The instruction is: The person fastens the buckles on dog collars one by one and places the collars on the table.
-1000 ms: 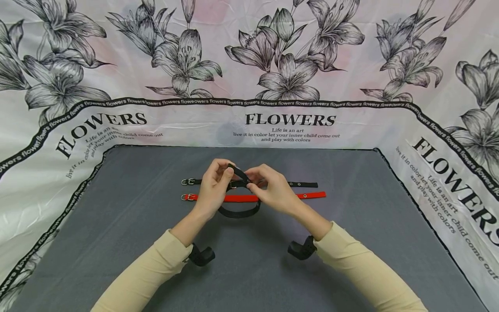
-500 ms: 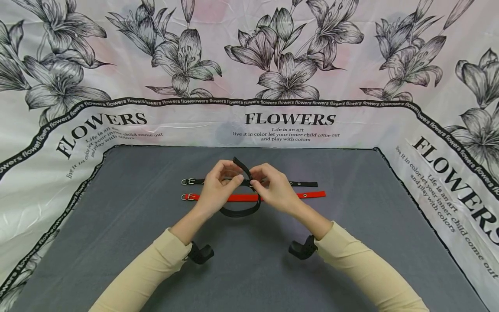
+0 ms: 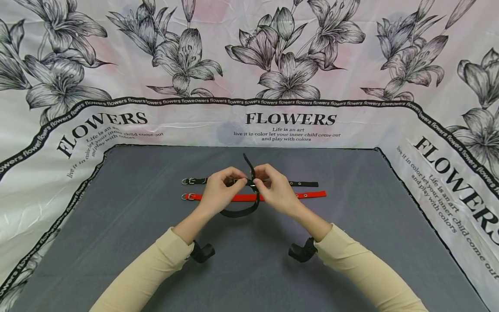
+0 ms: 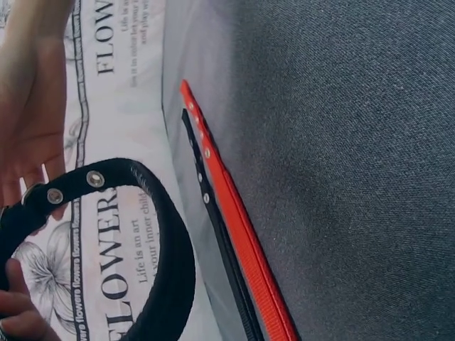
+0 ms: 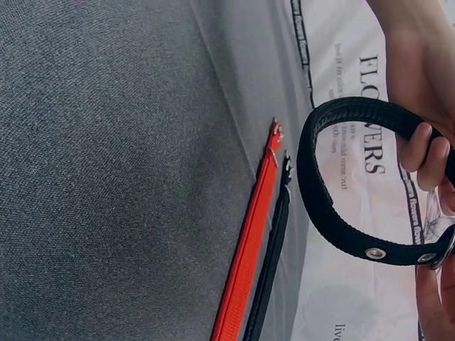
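Two hands had drawn closer together than half a second before, and the free tail of the black strap (image 3: 249, 167) had swung from leaning toward ten o'clock to standing nearly upright, pointing at twelve. That strap was wide, black and woven, bent into a loop (image 3: 239, 211) that hung toward six o'clock below the fingers, above the grey mat (image 3: 117, 208); two metal eyelets showed on it in the wrist views (image 4: 71, 186), and a metal buckle sat at the pinch point. The left hand (image 3: 220, 190) had its fingers curled, thumb and forefinger pinching the strap at the buckle from nine o'clock. The right hand (image 3: 277, 188) was likewise curled, gripping the same spot from three o'clock. Behind the hands, toward twelve o'clock, a thin black strap (image 3: 304, 184) and a red strap (image 3: 312, 195) lay flat and parallel on the mat, just beside each other, buckles at nine o'clock. Printed flower cloth (image 3: 288, 65) surrounded the mat.
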### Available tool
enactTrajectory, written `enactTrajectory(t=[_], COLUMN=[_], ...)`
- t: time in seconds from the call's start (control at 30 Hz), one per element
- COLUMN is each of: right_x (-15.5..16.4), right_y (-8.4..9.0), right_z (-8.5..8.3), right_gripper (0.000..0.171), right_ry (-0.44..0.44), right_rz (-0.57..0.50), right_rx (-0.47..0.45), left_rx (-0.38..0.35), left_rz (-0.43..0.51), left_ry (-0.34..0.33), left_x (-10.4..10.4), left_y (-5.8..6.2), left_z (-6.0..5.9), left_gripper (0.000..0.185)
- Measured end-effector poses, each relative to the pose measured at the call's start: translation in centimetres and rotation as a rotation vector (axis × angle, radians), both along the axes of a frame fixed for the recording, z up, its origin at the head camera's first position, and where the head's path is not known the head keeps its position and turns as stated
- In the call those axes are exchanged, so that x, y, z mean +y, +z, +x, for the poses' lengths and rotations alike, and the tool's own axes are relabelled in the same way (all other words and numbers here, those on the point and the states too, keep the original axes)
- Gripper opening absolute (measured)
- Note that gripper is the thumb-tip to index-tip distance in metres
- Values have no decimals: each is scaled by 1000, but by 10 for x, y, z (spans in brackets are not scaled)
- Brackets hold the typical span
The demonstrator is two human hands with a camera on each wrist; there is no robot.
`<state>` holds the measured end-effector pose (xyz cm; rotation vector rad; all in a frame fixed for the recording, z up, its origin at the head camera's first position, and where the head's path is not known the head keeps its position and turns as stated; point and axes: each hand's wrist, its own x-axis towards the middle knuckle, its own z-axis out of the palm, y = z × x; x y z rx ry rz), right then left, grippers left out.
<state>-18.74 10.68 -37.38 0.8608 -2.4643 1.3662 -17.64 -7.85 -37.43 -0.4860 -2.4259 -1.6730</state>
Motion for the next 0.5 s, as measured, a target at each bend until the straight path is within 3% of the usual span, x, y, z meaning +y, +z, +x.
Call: enactTrajectory(t=[0.27, 0.5], right_x=[-1, 0], right_y=[1, 3], right_z=[-1, 1], right_gripper=[20, 22], right_ry=[40, 61], right_rz=[-16, -18], right_rx=[-2, -5], left_rx=[28, 14], left_rz=[28, 20], left_ry=[47, 47], left_x=[3, 6], left_y=[1, 4], left_z=[0, 1], left_gripper=[5, 10])
